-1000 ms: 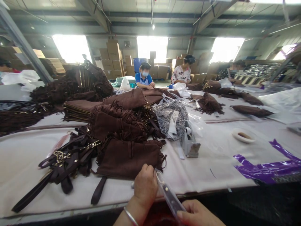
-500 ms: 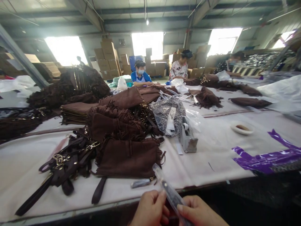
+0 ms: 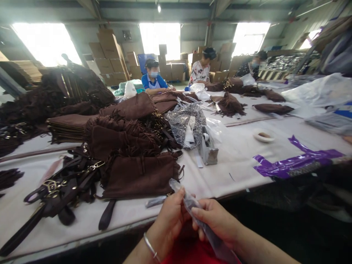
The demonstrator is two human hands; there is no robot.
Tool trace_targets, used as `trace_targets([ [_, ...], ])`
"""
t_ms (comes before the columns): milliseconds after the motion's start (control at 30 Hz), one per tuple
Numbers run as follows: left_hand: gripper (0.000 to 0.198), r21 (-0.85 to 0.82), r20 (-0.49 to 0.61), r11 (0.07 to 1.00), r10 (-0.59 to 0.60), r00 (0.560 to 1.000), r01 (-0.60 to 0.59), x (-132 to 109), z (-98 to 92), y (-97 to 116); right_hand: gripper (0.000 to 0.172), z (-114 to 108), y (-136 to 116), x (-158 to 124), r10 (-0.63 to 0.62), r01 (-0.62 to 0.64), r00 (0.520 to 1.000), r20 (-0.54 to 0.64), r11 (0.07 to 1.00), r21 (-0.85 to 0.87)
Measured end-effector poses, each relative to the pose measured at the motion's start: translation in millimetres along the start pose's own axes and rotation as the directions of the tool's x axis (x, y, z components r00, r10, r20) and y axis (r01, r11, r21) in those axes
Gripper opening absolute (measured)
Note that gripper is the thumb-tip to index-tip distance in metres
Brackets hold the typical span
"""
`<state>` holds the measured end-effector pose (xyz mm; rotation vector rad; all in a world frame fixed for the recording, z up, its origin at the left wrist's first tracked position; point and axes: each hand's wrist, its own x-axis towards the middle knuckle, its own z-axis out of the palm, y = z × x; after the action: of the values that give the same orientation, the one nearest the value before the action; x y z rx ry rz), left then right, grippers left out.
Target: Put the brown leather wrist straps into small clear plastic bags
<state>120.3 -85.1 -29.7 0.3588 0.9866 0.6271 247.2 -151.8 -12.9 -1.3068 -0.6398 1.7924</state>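
Note:
A long, narrow dark strip in clear plastic wrap (image 3: 205, 227) slants between my hands above the table's front edge. My left hand (image 3: 172, 211) is closed round its upper part, the thumb pressed near the tip. Lower down, my right hand (image 3: 213, 216) grips the same wrapped strip between thumb and fingers. Just beyond my hands lies a brown fringed pouch (image 3: 140, 176). A small plastic-wrapped piece (image 3: 155, 201) rests at the pouch's front edge, and a wrist loop (image 3: 107, 215) sticks out below it.
Brown straps with metal clasps (image 3: 52, 187) lie at the left, with stacked pouches (image 3: 68, 126) behind. A tape dispenser (image 3: 209, 152), a tape roll (image 3: 263, 135) and purple plastic (image 3: 297, 161) are to the right. Several people work across the table, one in a blue top (image 3: 154, 81).
The view has shifted, so the table's things appear further left and higher. My hands have come up and more of both forearms shows. Both still hold the wrapped strip.

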Motion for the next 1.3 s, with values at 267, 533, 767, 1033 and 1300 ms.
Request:
trace_targets([
  [267, 0.02, 0.07, -0.176, 0.972, 0.234, 0.956, -0.225, 19.6, 6.9, 27.2, 0.043, -13.5, -2.8, -10.3, -0.004, -0.019, 0.985, 0.175, 0.991, 0.132],
  [533, 0.021, 0.044, -0.193, 0.944, 0.328, 0.925, -0.326, 29.3, 7.3, 14.7, 0.042, 1.3, -5.0, 2.2, 0.024, -0.026, 0.999, -0.046, 0.999, -0.031],
  [767, 0.017, 0.025, -0.196, 0.941, 0.336, 0.921, -0.338, 25.6, 7.2, 16.0, 0.042, 7.6, -4.4, 12.2, 0.022, -0.026, 0.998, -0.057, 0.996, -0.08],
  [1033, 0.016, -0.036, -0.227, 0.936, 0.333, 0.915, -0.349, 30.2, 9.7, 33.3, 0.044, 9.8, 5.7, -0.2, -0.034, 0.031, 0.999, -0.024, 0.994, -0.105],
  [1300, 0.029, -0.283, -0.112, 0.953, 0.082, 0.99, -0.111, 8.9, 4.2, 11.8, 0.057, 2.2, 23.1, 14.9, -0.174, 0.181, 0.984, 0.05, 0.953, -0.244],
])
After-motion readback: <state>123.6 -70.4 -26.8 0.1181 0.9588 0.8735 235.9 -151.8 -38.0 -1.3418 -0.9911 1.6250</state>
